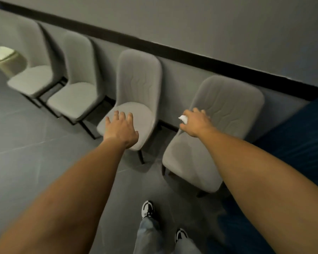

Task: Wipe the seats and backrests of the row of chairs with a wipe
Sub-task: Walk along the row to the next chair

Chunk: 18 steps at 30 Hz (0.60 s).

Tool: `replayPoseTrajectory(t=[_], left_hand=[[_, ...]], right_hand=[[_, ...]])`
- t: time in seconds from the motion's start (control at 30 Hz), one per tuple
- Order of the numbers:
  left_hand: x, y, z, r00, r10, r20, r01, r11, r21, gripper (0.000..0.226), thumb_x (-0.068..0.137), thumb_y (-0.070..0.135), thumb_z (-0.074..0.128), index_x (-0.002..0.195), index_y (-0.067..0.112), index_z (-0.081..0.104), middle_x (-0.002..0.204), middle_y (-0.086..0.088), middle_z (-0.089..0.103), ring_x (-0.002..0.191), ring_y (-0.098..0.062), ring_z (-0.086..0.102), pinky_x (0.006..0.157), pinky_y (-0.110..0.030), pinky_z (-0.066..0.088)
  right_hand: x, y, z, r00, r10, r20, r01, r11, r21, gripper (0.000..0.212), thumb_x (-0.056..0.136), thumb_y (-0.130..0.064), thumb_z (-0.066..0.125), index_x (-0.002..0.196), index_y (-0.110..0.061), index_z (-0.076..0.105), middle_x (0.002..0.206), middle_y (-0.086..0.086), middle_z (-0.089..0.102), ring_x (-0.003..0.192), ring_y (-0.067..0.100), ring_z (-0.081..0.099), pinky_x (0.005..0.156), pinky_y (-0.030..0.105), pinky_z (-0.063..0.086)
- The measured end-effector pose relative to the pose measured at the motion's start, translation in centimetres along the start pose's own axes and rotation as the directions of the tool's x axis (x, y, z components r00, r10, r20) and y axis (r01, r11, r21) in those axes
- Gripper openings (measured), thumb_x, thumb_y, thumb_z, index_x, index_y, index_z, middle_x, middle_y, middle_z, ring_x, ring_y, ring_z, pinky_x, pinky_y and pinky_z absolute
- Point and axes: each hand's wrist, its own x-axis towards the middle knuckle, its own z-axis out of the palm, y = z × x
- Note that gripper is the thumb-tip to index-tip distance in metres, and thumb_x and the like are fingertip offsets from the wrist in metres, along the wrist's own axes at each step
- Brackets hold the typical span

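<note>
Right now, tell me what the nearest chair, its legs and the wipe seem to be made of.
Nearest chair: matte grey upholstery, probably fabric or faux suede; stitched seams show on the backrest and it has no shine.
Its legs: thin, dark, likely painted metal; too dim to be sure.
Wipe: white and crumpled, looks like tissue or a nonwoven sheet, held in the right hand.

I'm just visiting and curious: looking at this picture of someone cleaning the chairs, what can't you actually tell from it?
- Head view: the wipe is mostly hidden inside the right hand; only a white tip shows.
- Whether the right hand touches the nearest chair is unclear; motion blur.
- Whether the left hand touches the second chair or floats above it cannot be judged.
- The pale bin at far left is blurred.
- Which chairs are already wiped does not show.
</note>
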Motion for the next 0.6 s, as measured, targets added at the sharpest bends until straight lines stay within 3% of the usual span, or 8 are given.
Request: replayPoseTrajectory(t=[0.23,0.6], left_hand=[[-9.6,-3.7,-0.2,0.976,-0.202,0.078,0.207,0.976,-0.062,0.056,0.084,0.052,0.04,0.13,0.02,0.04,0.126,-0.009,0.053,0.116,-0.031,0.047,0.092,-0.049,0.04],[-20.8,-13.9,1.6,0.844,-0.506,0.18,0.526,0.846,-0.087,0.052,0.088,0.051,0.042,0.129,0.018,0.042,0.124,-0.009,0.054,0.112,-0.03,0.051,0.083,-0.044,0.043]], right_hand=[[-3.2,-6.0,1.6,0.97,-0.233,0.071,0.237,0.97,-0.059,0.051,0.084,-0.051,0.062,0.127,-0.025,0.053,0.126,0.008,0.049,0.117,0.036,0.044,0.093,0.049,0.043],[-6.9,-22.8,4.0,0.824,-0.539,0.175,0.562,0.817,-0.127,0.049,0.089,-0.049,0.056,0.131,-0.026,0.05,0.127,0.009,0.05,0.116,0.033,0.043,0.083,0.045,0.038]])
